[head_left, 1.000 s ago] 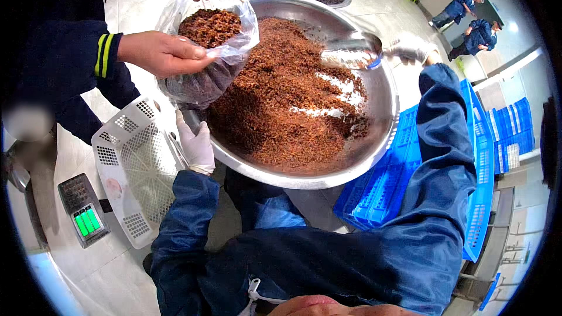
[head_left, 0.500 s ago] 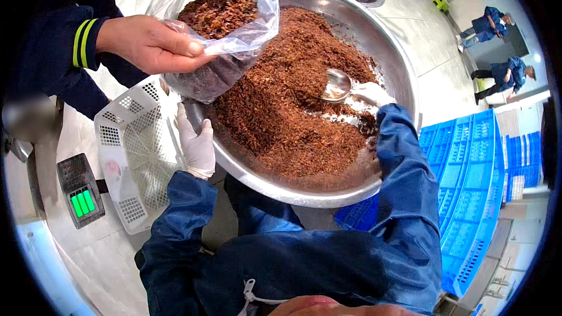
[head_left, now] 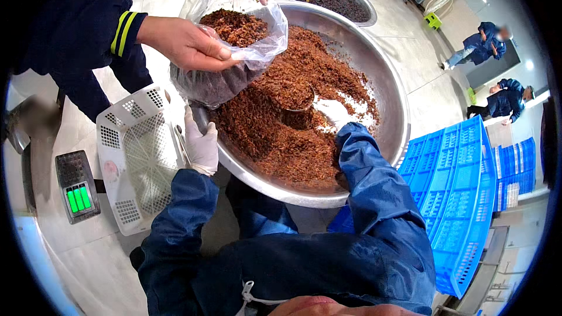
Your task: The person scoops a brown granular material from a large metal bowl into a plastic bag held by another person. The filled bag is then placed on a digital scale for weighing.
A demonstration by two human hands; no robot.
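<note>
Reddish-brown crumbly food material (head_left: 275,146) is heaped in a large steel basin (head_left: 389,93) before me. My right hand (head_left: 333,112), in a white glove, grips a metal scoop (head_left: 300,103), its bowl partly sunk in the heap. White grains show around that hand. My left hand (head_left: 201,145), also gloved, closes on the basin's left rim; a thin metal-looking strip beside it is unclear. Over the basin's far left edge, a co-worker's bare hands (head_left: 193,44) hold a clear plastic bag (head_left: 272,41) partly filled with the same material.
A white perforated basket (head_left: 146,164) and a digital scale (head_left: 78,187) are at my left. Stacked blue crates (head_left: 451,181) stand at right. Another basin (head_left: 374,14) of dark material lies beyond. Two people (head_left: 483,44) stand farther off.
My right hand and the scoop have moved left, the scoop tipping into the heap. The co-worker's hands and bag have shifted slightly right and down. My left hand stays at the rim.
</note>
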